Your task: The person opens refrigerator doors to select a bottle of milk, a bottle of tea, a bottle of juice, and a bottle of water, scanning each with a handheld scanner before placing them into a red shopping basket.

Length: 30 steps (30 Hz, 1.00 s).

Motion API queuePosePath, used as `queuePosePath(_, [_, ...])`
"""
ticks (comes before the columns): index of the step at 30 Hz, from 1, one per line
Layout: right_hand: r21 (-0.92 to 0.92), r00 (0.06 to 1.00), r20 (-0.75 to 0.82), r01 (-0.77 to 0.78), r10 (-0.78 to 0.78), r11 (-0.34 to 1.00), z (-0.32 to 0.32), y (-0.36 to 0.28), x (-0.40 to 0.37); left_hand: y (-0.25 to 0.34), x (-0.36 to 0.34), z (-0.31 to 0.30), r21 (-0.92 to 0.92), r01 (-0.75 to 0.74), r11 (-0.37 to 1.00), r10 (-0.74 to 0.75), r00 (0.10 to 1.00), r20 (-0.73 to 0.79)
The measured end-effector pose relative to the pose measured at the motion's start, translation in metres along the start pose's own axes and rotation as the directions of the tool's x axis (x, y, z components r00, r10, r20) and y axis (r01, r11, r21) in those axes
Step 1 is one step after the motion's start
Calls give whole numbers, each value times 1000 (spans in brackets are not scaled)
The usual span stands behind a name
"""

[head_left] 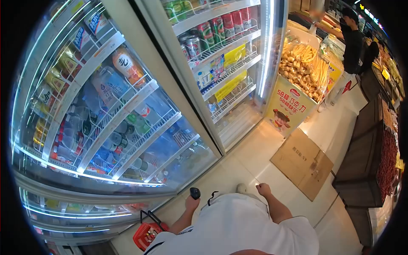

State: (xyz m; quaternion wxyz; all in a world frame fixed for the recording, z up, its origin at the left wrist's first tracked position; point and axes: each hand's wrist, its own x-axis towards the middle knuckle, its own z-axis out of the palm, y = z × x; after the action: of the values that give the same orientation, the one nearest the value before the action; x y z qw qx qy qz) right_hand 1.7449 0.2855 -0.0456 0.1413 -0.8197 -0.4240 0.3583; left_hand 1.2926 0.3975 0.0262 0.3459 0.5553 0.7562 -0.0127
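My left hand (191,203) is low in front of my body, its fingers closed on a small rounded black object (195,193) whose kind I cannot tell. Beside my left forearm a red shopping basket (142,238) with black handles shows, some small items inside it. My right hand (264,189) is held out above the tiled floor, fingers curled into a loose fist with nothing showing in it. Nearest to it lies a flattened cardboard sheet (302,163). My white shirt fills the lower middle of the view.
Glass-fronted drink coolers (114,97) with bottles and cans line the left and front. A display box (293,102) of wrapped golden snacks stands beyond the cooler. Dark wooden bins (359,148) run along the right. A person in black (352,42) stands at the far right.
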Motion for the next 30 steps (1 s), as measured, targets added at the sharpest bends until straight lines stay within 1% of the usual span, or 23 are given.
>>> queuePosePath(1, [-22, 1000, 9, 22, -22, 1000, -1, -7, 8, 1, -2, 0, -54, 0, 999, 0, 1000, 2])
queuePosePath(4, [-8, 999, -17, 28, -29, 1000, -4, -37, 32, 0, -11, 2, -55, -32, 998, 31, 999, -11])
queuePosePath(5, [7, 994, -71, 83, -82, 997, -6, -51, 36, -7, -13, 5, -38, -54, 998, 54, 999, -7])
queuePosePath(6, [34, 981, -145, 133, -127, 991, -6, -68, 51, -20, -13, 7, 27, -16, 1000, 15, 1000, 19])
queuePosePath(7, [109, 982, -179, 80, -60, 991, -7, -76, 59, -34, -9, 10, 20, -21, 1000, 20, 998, 56])
queuePosePath(9, [231, 979, -203, 51, -3, 972, -7, -79, 73, -47, -11, 4, 62, 8, 998, -13, 997, 81])
queuePosePath(10, [226, 979, -203, 55, -8, 973, -9, -75, 79, -51, -11, 0, 55, 10, 998, -15, 997, 80])
queuePosePath(12, [74, 988, -154, 40, -28, 996, -9, -49, 96, -63, -7, -3, 31, 147, 989, -147, 989, -6])
queuePosePath(13, [71, 987, -155, 51, -40, 996, -7, -29, 107, -68, -6, -5, 22, 149, 989, -149, 989, -14])
queuePosePath(14, [46, 995, -93, -23, 27, 999, -7, -8, 119, -69, -5, -6, -23, 161, 987, -162, 983, -83])
queuePosePath(15, [17, 995, -35, -92, 93, 996, -18, -6, 131, -61, -4, -6, -70, 169, 983, -178, 972, -154])
queuePosePath(16, [11, 996, -36, -77, 78, 997, -32, -5, 147, -49, -4, -1, -83, 172, 982, -184, 970, -162])
queuePosePath(18, [137, 991, -17, -127, 131, 982, -58, -16, 148, -39, -18, 1, -203, 362, 910, -393, 908, -143])
queuePosePath(19, [141, 993, -13, -116, 119, 983, -67, -25, 159, -67, -1, 32, -266, 348, 899, -391, 911, -133])
queuePosePath(21, [249, 998, -37, -38, 48, 968, -78, -36, 182, -37, -13, 44, -286, 369, 885, -407, 910, -86])
queuePosePath(22, [201, 999, -35, 7, 0, 980, -81, -40, 195, -21, -17, 52, -241, 318, 917, -349, 932, -97])
queuePosePath(23, [197, 1000, -24, 9, -5, 980, -87, -47, 202, -3, -21, 60, -196, 269, 943, -292, 951, -104])
queuePosePath(24, [219, 1000, 1, 25, -25, 975, -95, -57, 207, 19, -26, 64, -261, 269, 927, -308, 944, -119])
queuePosePath(25, [240, 998, 26, 41, -49, 970, -102, -65, 211, 39, -27, 71, -250, 258, 933, -303, 939, -163])
queuePosePath(26, [225, 997, 73, 8, -25, 974, -109, -70, 215, 51, -21, 77, -304, 259, 917, -309, 942, -129])
queuePosePath(27, [216, 996, 79, 22, -39, 976, -109, -65, 227, 63, -14, 83, -362, 259, 895, -312, 945, -96])
queuePosePath(29, [156, 977, 113, 162, -181, 974, -108, -54, 245, 90, -11, 89, -395, 245, 885, -313, 942, -118])
queuePosePath(30, [128, 976, 138, 150, -167, 980, -111, -53, 251, 104, -10, 92, -413, 225, 882, -305, 942, -137])
